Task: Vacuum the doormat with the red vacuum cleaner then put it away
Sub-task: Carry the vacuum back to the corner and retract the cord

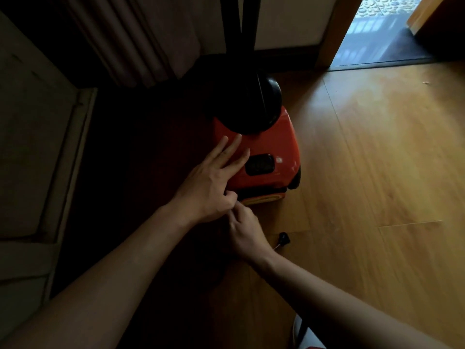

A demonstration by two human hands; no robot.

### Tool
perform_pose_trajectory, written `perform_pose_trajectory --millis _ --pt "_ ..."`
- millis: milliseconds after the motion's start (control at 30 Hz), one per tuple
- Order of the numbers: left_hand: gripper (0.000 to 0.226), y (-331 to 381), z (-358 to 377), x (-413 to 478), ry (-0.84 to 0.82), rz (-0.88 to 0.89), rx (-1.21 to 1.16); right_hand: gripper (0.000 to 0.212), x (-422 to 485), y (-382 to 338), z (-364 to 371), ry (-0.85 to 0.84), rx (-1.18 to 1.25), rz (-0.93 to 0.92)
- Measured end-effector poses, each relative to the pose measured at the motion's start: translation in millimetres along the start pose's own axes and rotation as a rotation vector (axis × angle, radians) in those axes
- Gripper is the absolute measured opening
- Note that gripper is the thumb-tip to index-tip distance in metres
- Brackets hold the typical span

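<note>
On a wood floor (377,159), near its dark left edge, stands a red vacuum (271,147). The left hand (208,190) rests on top, fingers spread flat; the right hand (245,233) bunches its fingertips at the vacuum's rear, pinching something hidden. A black plug (283,239) lies beside the right wrist.

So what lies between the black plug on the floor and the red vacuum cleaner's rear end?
Only bare wooden floor, in the head view. The plug lies apart from the red vacuum cleaner; the right hand sits just beside that stretch.
</note>
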State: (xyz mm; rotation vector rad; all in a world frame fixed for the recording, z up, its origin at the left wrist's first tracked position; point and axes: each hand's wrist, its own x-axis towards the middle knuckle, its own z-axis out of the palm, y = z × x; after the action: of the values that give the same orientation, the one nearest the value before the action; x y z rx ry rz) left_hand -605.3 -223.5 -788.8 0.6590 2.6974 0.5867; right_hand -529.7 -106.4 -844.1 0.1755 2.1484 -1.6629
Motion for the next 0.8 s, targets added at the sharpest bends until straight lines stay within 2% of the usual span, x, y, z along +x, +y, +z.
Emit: perform_pose_trajectory --millis 100,167,267,400,567,633,700,800 --pt "0.084 -2 0 0 -0.003 -0.002 -0.033 0.037 9 19 7 -0.009 0.119 0.087" --pt "0.084 -3 0 0 0.002 0.005 -0.056 0.035 15 33 1 -0.025 0.179 0.169" --pt "0.082 -6 0 0 0.002 0.008 -0.075 0.017 27 54 -19 -0.047 0.07 0.217" --pt "0.081 -10 0 1 0.007 0.032 -0.082 0.027 38 72 -53 -0.033 -0.078 0.245" --pt "0.077 -12 -1 1 0.01 0.05 -0.09 0.024 35 85 -90 0.061 -0.024 0.388" --pt "0.076 -13 -1 1 0.021 0.058 -0.091 0.03 33 87 -102 0.147 0.009 0.425" --pt "0.076 -14 1 2 0.032 0.069 -0.082 0.035 28 82 -115 0.246 0.122 0.417" --pt "0.077 -15 3 3 0.047 0.077 -0.075 0.031 18 61 -128 0.265 0.517 0.363"
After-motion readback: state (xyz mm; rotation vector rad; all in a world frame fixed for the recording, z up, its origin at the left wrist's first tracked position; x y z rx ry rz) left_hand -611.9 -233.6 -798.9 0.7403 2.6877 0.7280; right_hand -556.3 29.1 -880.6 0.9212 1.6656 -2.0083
